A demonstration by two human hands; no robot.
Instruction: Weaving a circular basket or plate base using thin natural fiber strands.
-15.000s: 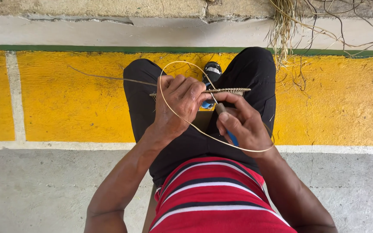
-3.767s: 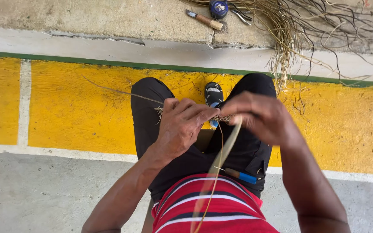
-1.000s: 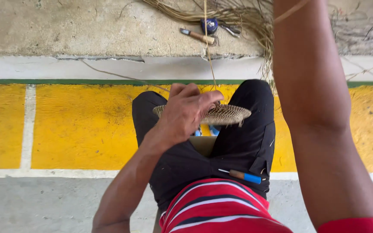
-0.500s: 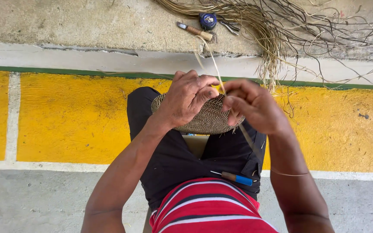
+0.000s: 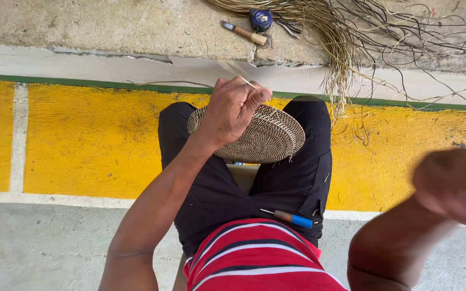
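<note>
Left hand (image 5: 233,110): clamped over the 11 o'clock edge of the disc (image 5: 260,137), thumb and fingers curled round the rim. This grip props the disc flat above the knees, likely to steady it while a strand is worked.
Strand (image 5: 235,70): a pale fibre, blurred, running up from the left fingertips toward 12 o'clock; it seems pinched there, kept taut at the rim.
Right hand (image 5: 457,183): raised close to the camera at 3 o'clock, badly blurred; whether it grips anything or how far it is spread I cannot tell.
Disc: a round, flat, tightly coiled weave, tan with darker stitching in rings, rim slightly frayed at 5 o'clock. It sits at the centre, over the lap between the black-trousered thighs.
Awl (image 5: 292,218): blue-handled tool lying on the right thigh at 6 o'clock, within easy reach, apart from both hands.
Fibres (image 5: 351,37): loose bundle on the concrete ledge at 1 o'clock, ends hanging over the yellow kerb (image 5: 82,140).
Knife (image 5: 244,33): wooden-handled, on the ledge at 12 o'clock, beside a small round blue object (image 5: 260,19).
</note>
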